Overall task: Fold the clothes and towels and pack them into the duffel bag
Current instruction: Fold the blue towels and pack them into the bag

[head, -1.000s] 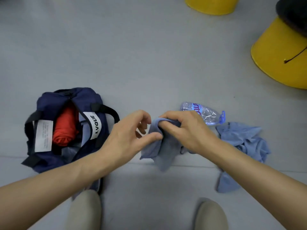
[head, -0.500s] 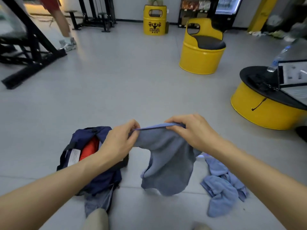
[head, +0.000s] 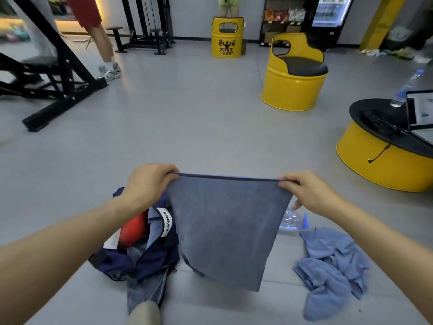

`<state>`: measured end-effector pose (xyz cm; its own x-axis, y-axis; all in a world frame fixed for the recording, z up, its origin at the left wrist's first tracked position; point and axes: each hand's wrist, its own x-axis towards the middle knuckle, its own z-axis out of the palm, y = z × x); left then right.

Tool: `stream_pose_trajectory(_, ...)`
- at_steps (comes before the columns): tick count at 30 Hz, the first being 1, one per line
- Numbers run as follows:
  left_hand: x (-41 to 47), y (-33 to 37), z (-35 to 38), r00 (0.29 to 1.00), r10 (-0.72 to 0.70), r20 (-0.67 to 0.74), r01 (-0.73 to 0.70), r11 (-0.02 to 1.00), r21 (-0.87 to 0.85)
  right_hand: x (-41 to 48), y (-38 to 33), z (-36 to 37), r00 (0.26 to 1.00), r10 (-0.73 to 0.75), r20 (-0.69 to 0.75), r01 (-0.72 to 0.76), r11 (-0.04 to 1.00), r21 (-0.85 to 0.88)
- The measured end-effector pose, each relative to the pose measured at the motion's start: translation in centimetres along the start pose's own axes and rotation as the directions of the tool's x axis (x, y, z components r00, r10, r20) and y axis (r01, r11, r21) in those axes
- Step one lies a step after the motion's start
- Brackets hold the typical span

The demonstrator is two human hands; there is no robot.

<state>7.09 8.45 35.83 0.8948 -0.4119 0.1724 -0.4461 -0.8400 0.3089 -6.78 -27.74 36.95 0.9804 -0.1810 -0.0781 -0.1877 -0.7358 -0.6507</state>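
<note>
A grey-blue towel (head: pixel 225 226) hangs spread out in the air in front of me. My left hand (head: pixel 147 184) pinches its upper left corner and my right hand (head: pixel 302 191) pinches its upper right corner, so the top edge is stretched straight. Below on the floor lies the open navy duffel bag (head: pixel 140 259), partly hidden by the towel and my left arm. A rolled red garment (head: pixel 133 231) lies inside it. A crumpled light-blue cloth (head: pixel 332 270) lies on the floor to the right.
A clear plastic bottle (head: pixel 293 221) lies on the floor behind the towel. Yellow barrel seats (head: pixel 293 90) and a low yellow table (head: pixel 384 160) stand far right. Black gym equipment (head: pixel 51 73) and a person's legs (head: pixel 103 48) are at the far left.
The towel went from bunched at floor level to lifted and spread wide. My hands moved apart along its top edge, and the view tilted up into the room.
</note>
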Motion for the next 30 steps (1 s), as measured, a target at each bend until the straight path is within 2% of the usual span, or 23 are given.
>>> stream_pose_trajectory(2, 2.7, -0.1, 0.2, 0.996, -0.091, -0.014, 0.090, 0.993, -0.073, 2.8, 0.5, 0.3, 0.996, 0.072, -0.059, -0.052, 0.955, 0.293)
stream_pose_trajectory(3, 4.2, 0.1, 0.0, 0.989, -0.150, -0.001, 0.146, 0.968, -0.202, 4.2, 0.5, 0.2, 0.991, 0.086, -0.103, -0.042, 0.928, 0.371)
stream_pose_trajectory(4, 5.8, 0.6, -0.4, 0.975, -0.219, 0.036, 0.215, 0.891, -0.400, 5.6, 0.2, -0.2, 0.984, 0.085, -0.154, -0.014, 0.910, 0.415)
stream_pose_trajectory(6, 8.3, 1.6, -1.8, 0.936, -0.307, 0.175, 0.330, 0.582, -0.743, 7.8, -1.0, -1.6, 0.961, 0.052, -0.272, 0.070, 0.904, 0.423)
stream_pose_trajectory(7, 9.4, 2.0, -2.8, 0.932, -0.294, 0.214, 0.331, 0.443, -0.833, 8.5, -1.7, -2.5, 0.947, 0.018, -0.321, 0.116, 0.912, 0.394)
stream_pose_trajectory(8, 10.3, 2.2, -3.7, 0.941, -0.265, 0.212, 0.301, 0.365, -0.881, 8.9, -2.5, -3.6, 0.930, -0.031, -0.367, 0.168, 0.922, 0.348)
stream_pose_trajectory(10, 11.5, 2.3, -5.4, 0.965, -0.213, 0.151, 0.215, 0.322, -0.922, 8.8, -4.2, -5.5, 0.888, -0.124, -0.444, 0.259, 0.930, 0.259)
stream_pose_trajectory(13, 11.0, 1.9, -6.8, 0.985, -0.164, 0.049, 0.109, 0.383, -0.917, 6.9, -5.5, -6.6, 0.842, -0.230, -0.488, 0.370, 0.905, 0.212)
stream_pose_trajectory(16, 7.8, 0.8, -5.4, 0.991, -0.122, 0.058, 0.107, 0.450, -0.887, 3.8, -4.2, -4.7, 0.865, -0.239, -0.441, 0.353, 0.915, 0.197)
stream_pose_trajectory(21, 0.3, -3.3, 3.9, 0.972, -0.120, 0.204, 0.236, 0.505, -0.830, -0.7, 2.5, 4.0, 0.948, -0.188, -0.258, 0.226, 0.966, 0.126)
stream_pose_trajectory(24, -4.3, -6.3, 11.7, 0.934, -0.068, 0.350, 0.318, 0.606, -0.729, -2.6, 8.4, 11.1, 0.981, -0.152, -0.121, 0.158, 0.987, 0.038)
stream_pose_trajectory(27, -8.7, -8.5, 19.5, 0.856, -0.022, 0.517, 0.372, 0.721, -0.584, -4.0, 15.0, 18.3, 0.997, -0.078, 0.012, 0.079, 0.996, -0.044)
stream_pose_trajectory(30, -13.0, -9.9, 26.9, 0.791, 0.003, 0.612, 0.311, 0.860, -0.406, -5.6, 21.3, 25.0, 0.992, -0.028, 0.126, 0.044, 0.991, -0.128)
